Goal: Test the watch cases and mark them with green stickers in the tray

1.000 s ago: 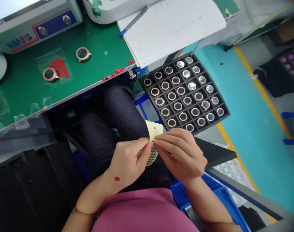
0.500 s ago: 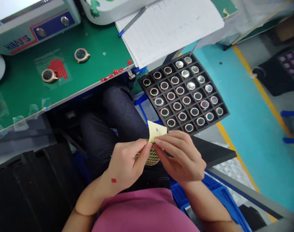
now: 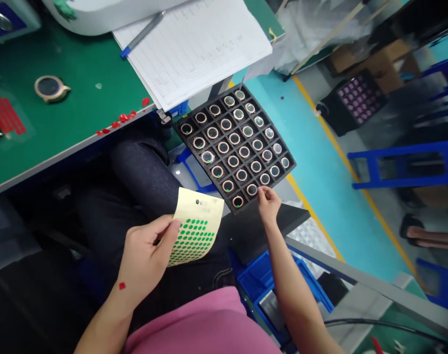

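My left hand point(image 3: 146, 255) pinches a pale yellow sheet of green dot stickers point(image 3: 203, 216) at its left edge, the dots facing up. My right hand point(image 3: 269, 204) has thumb and fingers pressed together at the lower edge of a black compartment tray point(image 3: 193, 136); anything between the fingertips is too small to make out. Its fingertips are beside a round watch case point(image 3: 252, 190); I cannot tell whether they touch. Watch cases fill the tray's rows. Those along the left row, such as the bottom watch case point(image 3: 237, 201), carry a small green dot.
Left, a green bench point(image 3: 87, 64) holds a single watch case point(image 3: 49, 88), red stickers point(image 3: 6, 113), papers point(image 3: 197, 49) and a pen point(image 3: 142, 35). Red scraps point(image 3: 123, 118) line its edge. A blue bin point(image 3: 260, 278) stands below my right arm; a blue stool point(image 3: 404, 162) is farther right.
My hands have parted: the right moved off the sticker sheet to the tray's lower edge, while the left keeps the sheet, now unfolded with its green dots showing. The view has swung right.
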Tool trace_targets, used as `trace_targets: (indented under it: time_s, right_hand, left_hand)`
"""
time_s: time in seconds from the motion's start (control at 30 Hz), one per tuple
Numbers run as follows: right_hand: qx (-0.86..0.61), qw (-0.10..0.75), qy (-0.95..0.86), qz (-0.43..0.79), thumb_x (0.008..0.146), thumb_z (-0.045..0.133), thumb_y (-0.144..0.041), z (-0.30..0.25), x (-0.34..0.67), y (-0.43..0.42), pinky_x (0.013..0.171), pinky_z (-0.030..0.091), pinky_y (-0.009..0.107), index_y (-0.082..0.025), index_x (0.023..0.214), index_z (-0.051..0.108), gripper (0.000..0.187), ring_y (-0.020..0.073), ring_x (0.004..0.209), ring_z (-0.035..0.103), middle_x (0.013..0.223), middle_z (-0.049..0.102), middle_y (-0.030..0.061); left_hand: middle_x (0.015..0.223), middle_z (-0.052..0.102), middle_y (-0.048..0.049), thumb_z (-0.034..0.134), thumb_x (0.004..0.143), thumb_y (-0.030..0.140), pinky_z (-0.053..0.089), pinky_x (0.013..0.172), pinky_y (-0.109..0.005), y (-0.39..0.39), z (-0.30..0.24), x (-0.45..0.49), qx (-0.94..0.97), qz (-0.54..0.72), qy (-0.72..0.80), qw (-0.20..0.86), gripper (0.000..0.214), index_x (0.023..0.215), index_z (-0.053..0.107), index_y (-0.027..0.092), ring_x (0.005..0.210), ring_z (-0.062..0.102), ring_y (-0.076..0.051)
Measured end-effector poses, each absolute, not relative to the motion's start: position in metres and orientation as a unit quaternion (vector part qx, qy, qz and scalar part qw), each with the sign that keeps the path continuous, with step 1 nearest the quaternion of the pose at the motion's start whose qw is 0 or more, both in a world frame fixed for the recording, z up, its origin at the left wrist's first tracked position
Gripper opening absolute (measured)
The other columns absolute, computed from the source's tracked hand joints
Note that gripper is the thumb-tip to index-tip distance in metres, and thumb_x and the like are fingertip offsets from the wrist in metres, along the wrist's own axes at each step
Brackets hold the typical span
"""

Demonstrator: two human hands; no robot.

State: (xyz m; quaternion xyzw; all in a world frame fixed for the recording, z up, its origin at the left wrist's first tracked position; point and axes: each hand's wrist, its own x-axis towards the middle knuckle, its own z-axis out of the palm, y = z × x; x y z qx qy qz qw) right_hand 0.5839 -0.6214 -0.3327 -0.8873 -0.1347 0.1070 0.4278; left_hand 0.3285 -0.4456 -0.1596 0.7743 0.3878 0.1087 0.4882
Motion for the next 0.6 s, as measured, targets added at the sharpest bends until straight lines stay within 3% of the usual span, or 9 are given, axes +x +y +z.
trace_targets:
  time_s: [0.1,0.33,0.47,0.6]
  right_hand:
    - [-0.905,0.386,-0.096,0.154,0.092,0.057,-0.04,-0.366,0.599,-0.652,0.054,0.047,0.022,-0.013,0.083,0.059,0.028,0.0071,0.054,0.053,0.068,0.057,-0.0038]
    - [-0.921,0.337,-0.061,0.185,0.092,0.058,-0.035,-0.389,0.592,-0.662,0.071,0.055,0.031,-0.013,0.101,0.062,0.024,0.013,0.079,0.063,0.094,0.064,0.0028]
    - [-0.928,0.333,-0.048,0.162,0.092,0.058,-0.036,-0.388,0.595,-0.654,0.07,0.054,0.03,-0.013,0.097,0.062,0.024,0.0124,0.076,0.062,0.09,0.064,0.0019]
    - [-0.927,0.358,-0.037,0.101,0.09,0.06,-0.041,-0.376,0.598,-0.645,0.061,0.048,0.026,-0.014,0.082,0.058,0.028,0.0089,0.058,0.054,0.069,0.057,-0.0038]
  left_hand:
    - [0.049,0.053,0.0035,0.051,0.091,0.029,0.036,0.042,-0.015,-0.445,-0.166,0.331,0.754,0.089,0.402,0.512,0.034,0.062,0.063,0.015,0.044,0.049,-0.008]
    - [0.051,0.058,0.0017,0.051,0.091,0.034,0.038,0.042,-0.017,-0.445,-0.173,0.335,0.731,0.059,0.41,0.542,0.034,0.068,0.068,0.014,0.045,0.051,-0.01]
    - [0.051,0.058,0.0017,0.051,0.091,0.032,0.039,0.042,-0.016,-0.443,-0.173,0.336,0.724,0.058,0.411,0.552,0.032,0.073,0.07,0.014,0.046,0.053,-0.01]
    - [0.054,0.061,0.0015,0.052,0.09,0.03,0.04,0.044,-0.016,-0.444,-0.171,0.338,0.712,0.06,0.417,0.561,0.029,0.074,0.07,0.014,0.049,0.054,-0.01]
